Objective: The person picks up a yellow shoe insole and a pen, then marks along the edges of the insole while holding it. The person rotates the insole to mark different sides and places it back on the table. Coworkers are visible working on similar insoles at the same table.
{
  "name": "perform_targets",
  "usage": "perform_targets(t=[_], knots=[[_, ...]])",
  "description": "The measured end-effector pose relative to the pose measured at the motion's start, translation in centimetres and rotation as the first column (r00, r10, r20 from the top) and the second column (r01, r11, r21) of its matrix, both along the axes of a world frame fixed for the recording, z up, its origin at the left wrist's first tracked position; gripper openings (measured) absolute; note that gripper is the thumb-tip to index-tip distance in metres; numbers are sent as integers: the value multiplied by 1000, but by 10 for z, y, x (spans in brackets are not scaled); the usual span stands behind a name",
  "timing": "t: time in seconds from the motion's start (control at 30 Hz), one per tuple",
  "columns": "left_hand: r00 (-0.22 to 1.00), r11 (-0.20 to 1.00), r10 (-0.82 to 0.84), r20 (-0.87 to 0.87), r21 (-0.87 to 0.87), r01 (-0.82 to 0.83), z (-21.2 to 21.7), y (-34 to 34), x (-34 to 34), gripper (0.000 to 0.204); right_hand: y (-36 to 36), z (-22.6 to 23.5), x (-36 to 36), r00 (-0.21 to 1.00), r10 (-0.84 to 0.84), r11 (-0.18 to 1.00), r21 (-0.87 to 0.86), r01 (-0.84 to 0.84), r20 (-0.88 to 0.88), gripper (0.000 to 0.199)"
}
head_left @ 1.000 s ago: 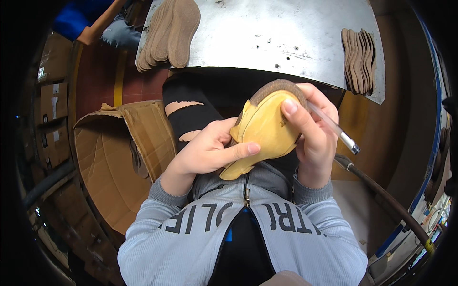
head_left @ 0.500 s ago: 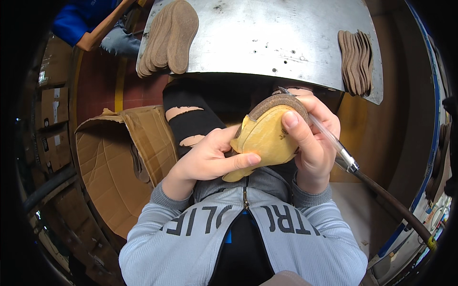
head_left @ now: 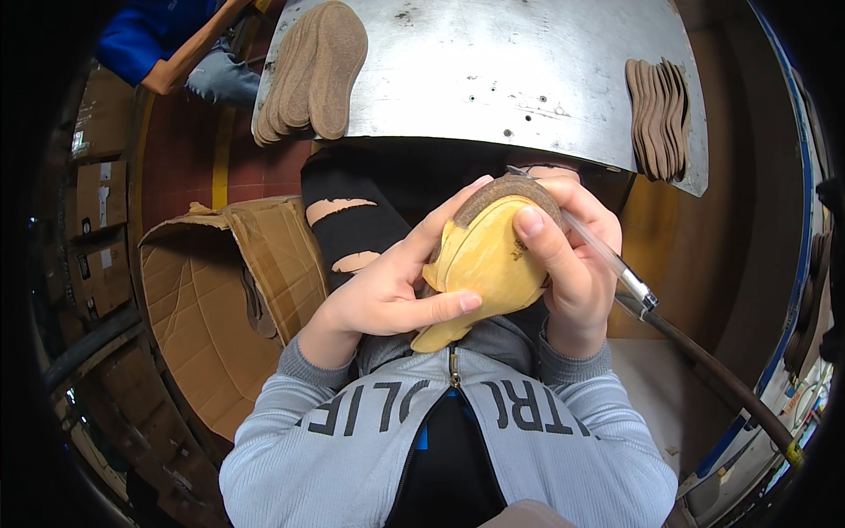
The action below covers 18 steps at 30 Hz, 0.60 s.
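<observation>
Above my lap, both hands hold a brown insole [head_left: 482,204] with a smooth yellow layer [head_left: 493,255] lying over it. My left hand [head_left: 383,286] grips its left side, thumb flat on the yellow face and fingers behind the edge. My right hand [head_left: 576,255] closes on the upper right, its thumb pressing the yellow face near a small dark mark. A clear-barrelled pen [head_left: 607,255] is also tucked in my right hand, its dark tip showing beyond the brown rim. The insole's underside and several fingertips are hidden.
A metal table [head_left: 440,79] stands ahead, with stacked brown insoles [head_left: 330,70] at its left and more insoles [head_left: 658,119] at its right. An open cardboard box [head_left: 202,326] sits to my left, beside a dark bar [head_left: 722,365] on the right. Another person's arm [head_left: 189,57] is at the far left.
My left fingers have moved up along the insole's brown edge. The insole has turned slightly and shifted a little left, with my right hand and the pen following.
</observation>
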<state>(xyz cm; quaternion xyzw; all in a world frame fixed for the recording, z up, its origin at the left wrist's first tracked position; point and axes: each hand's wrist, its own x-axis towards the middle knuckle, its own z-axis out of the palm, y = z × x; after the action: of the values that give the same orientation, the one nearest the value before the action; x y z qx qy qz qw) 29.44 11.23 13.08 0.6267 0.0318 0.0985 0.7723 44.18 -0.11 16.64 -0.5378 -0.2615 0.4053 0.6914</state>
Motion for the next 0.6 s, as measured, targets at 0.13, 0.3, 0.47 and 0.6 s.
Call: perform_targets(t=[0.13, 0.3, 0.47, 0.6], knots=[[998, 1000, -9, 58, 3, 9, -2, 0, 0, 82, 0, 0, 0, 1000, -1, 1000, -13, 0, -18, 19], [996, 997, -73, 55, 24, 72, -1, 3, -2, 84, -1, -2, -1, 1000, -13, 1000, 3, 13, -27, 19], [985, 959, -79, -152, -280, 33, 3, -4, -5, 82, 1, -4, 4, 998, -15, 999, -35, 17, 57, 20], [987, 955, -35, -156, -297, -13, 4, -7, -2, 78, 5, -3, 12, 998, 60, 991, -119, -59, 5, 20]])
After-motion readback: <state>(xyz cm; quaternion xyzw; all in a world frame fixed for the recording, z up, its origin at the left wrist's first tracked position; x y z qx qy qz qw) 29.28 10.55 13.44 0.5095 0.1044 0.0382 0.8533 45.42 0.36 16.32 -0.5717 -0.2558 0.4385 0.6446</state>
